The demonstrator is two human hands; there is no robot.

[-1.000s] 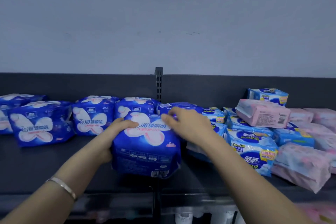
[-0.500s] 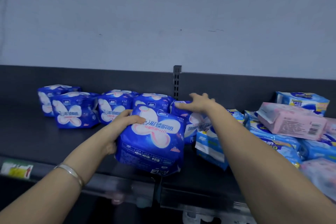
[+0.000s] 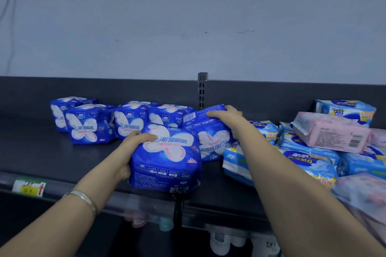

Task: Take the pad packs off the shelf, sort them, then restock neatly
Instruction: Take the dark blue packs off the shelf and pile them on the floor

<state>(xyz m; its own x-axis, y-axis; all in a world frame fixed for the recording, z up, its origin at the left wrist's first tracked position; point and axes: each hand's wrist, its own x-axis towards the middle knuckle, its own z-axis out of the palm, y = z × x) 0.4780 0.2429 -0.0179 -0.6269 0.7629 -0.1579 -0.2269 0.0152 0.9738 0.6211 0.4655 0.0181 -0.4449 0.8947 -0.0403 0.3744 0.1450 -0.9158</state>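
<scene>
Left hand (image 3: 135,146) grips a dark-blue pack (image 3: 165,158) at the front edge of the shelf (image 3: 41,152), six o'clock. Right hand (image 3: 225,113), well apart at one o'clock, now curls over a second blue pack (image 3: 208,131). Half a second ago it only reached there, and that pack has since tipped barcode-up. A blue row (image 3: 92,123) stands at ten o'clock. Light-blue packs (image 3: 309,158) and a pink pack (image 3: 330,133) lie heaped at three o'clock. Sorting looks midway, blue joining blue.

Dark blue pack (image 3: 167,165) in left hand (image 3: 133,144): "形臻瞬吸". Tilted pack (image 3: 211,142) in right hand (image 3: 226,116): same characters, inverted.
</scene>
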